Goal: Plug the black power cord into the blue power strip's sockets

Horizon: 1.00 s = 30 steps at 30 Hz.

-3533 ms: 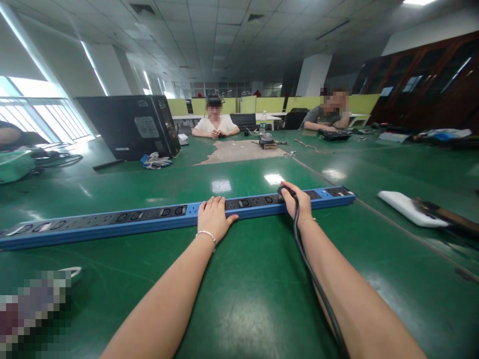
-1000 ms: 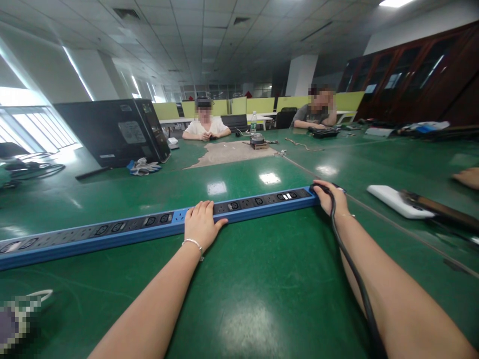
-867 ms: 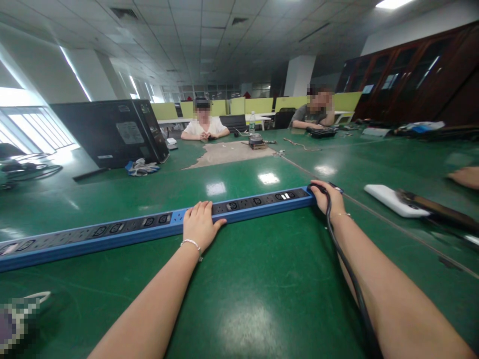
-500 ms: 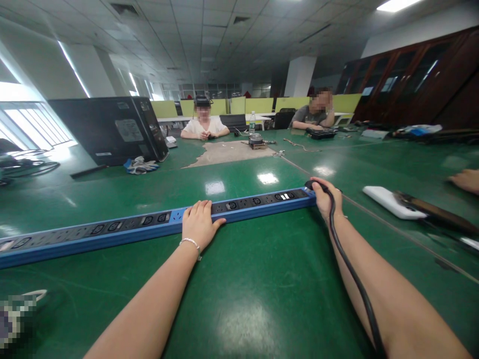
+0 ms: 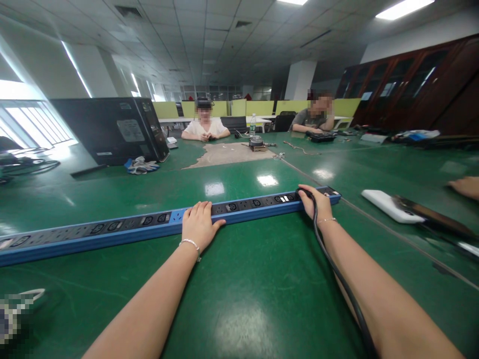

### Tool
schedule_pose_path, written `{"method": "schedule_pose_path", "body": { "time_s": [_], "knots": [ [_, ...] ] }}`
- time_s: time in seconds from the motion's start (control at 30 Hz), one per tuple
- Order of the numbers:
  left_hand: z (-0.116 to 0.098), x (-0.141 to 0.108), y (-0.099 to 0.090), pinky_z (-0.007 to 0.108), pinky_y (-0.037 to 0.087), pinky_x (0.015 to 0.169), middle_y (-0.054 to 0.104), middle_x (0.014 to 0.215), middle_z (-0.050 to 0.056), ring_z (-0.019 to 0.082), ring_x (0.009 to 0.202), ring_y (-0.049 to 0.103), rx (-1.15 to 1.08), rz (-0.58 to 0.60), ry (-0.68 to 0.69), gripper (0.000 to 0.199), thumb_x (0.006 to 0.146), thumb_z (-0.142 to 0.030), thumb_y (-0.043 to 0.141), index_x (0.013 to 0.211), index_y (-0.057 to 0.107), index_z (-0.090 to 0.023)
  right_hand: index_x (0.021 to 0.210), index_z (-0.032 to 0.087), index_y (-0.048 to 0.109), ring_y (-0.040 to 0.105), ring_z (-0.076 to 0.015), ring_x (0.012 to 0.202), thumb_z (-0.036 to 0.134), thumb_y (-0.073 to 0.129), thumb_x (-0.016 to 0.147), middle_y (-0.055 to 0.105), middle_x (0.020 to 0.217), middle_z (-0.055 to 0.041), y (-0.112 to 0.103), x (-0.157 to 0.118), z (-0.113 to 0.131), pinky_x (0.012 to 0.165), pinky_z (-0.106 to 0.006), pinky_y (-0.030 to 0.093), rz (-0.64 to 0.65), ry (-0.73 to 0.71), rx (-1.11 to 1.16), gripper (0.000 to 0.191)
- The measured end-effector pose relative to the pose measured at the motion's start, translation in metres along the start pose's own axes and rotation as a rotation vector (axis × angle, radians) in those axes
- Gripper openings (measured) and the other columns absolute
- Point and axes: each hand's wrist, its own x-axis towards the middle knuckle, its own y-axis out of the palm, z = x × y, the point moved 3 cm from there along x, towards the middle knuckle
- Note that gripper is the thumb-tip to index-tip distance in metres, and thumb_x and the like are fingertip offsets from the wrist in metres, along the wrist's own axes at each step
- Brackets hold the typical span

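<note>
A long blue power strip point(image 5: 130, 238) with black sockets lies across the green table in front of me. My left hand point(image 5: 199, 223) rests over its middle, fingers draped across the top and thumb along the near side, gripping it. Close to the strip's right end, my right hand point(image 5: 316, 202) pinches a black plug on a thick black cable point(image 5: 333, 262), right at the sockets. The cable runs down along my right forearm. Whether the plug's pins sit inside a socket is hidden by my fingers.
A black computer case point(image 5: 108, 130) stands at the back left, with gloves point(image 5: 141, 165) beside it. On the right lie a white flat object point(image 5: 389, 204) and another person's hand point(image 5: 464, 187). Two people sit across the table, near a water bottle point(image 5: 252, 124).
My right hand has moved left with the plug, from the strip's right end in over its sockets. My left hand keeps its place on the strip.
</note>
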Motion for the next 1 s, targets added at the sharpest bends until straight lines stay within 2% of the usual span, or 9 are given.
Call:
{"method": "schedule_pose_path", "body": {
  "time_s": [0.4,0.6,0.7,0.8,0.87,0.93,1.0],
  "knots": [
    [0.0,-0.001,0.001,0.042,0.028,0.103,0.052,0.131,0.013,0.027,0.125,0.041,-0.001,-0.007,0.008,0.06,0.08,-0.056,0.046,0.126,0.047,-0.017,0.101,0.024,0.067,0.064,-0.0225,0.087,0.041,0.049,0.078,0.069,0.095,-0.0053,0.003,-0.008,-0.003,0.084,-0.039,0.048,-0.085,0.047,0.06,0.034],
    [0.0,0.0,0.0,0.042,0.028,0.102,0.052,0.13,0.013,0.028,0.124,0.041,0.004,-0.004,0.006,0.06,0.08,-0.056,0.046,0.125,0.048,-0.016,0.1,0.022,0.068,0.063,-0.0253,0.087,0.042,0.051,0.076,0.069,0.092,-0.0072,0.002,-0.008,-0.008,0.084,-0.042,0.048,-0.064,0.113,0.052,0.036],
    [-0.001,0.0,-0.001,0.042,0.029,0.102,0.053,0.13,0.013,0.028,0.124,0.042,0.003,0.001,0.004,0.061,0.08,-0.056,0.047,0.125,0.048,-0.014,0.099,0.02,0.067,0.063,-0.0239,0.089,0.044,0.049,0.078,0.069,0.095,-0.0073,-0.004,-0.003,-0.001,0.086,-0.041,0.047,-0.174,0.116,0.153,0.036],
    [-0.001,0.0,-0.001,0.042,0.028,0.102,0.052,0.13,0.013,0.028,0.124,0.041,-0.004,0.0,0.01,0.063,0.08,-0.056,0.047,0.125,0.047,-0.013,0.102,0.018,0.066,0.062,-0.022,0.094,0.044,0.046,0.082,0.068,0.101,-0.0082,-0.007,0.0,0.017,0.089,-0.039,0.046,-0.301,0.107,0.283,0.038],
    [-0.001,0.0,-0.001,0.042,0.028,0.102,0.052,0.13,0.013,0.028,0.124,0.041,-0.007,-0.001,0.008,0.062,0.08,-0.056,0.047,0.125,0.047,-0.014,0.098,0.018,0.068,0.062,-0.0223,0.094,0.044,0.05,0.08,0.069,0.099,-0.0074,0.002,-0.001,0.034,0.089,-0.038,0.047,-0.179,0.067,0.312,0.036],
    [-0.001,0.0,-0.001,0.042,0.028,0.102,0.052,0.13,0.013,0.027,0.124,0.041,-0.011,-0.003,0.004,0.06,0.08,-0.056,0.046,0.125,0.047,-0.016,0.094,0.019,0.069,0.063,-0.0225,0.091,0.044,0.053,0.078,0.07,0.095,-0.0066,0.017,-0.005,0.051,0.086,-0.037,0.048,0.014,0.047,0.336,0.034],
    [0.0,0.0,-0.001,0.042,0.028,0.102,0.052,0.13,0.013,0.028,0.124,0.041,-0.016,-0.004,0.007,0.06,0.08,-0.056,0.046,0.125,0.047,-0.017,0.093,0.02,0.07,0.064,-0.0218,0.089,0.044,0.054,0.077,0.071,0.093,-0.0052,0.029,-0.011,0.064,0.084,-0.036,0.049,0.113,0.038,0.351,0.033]
  ]
}}
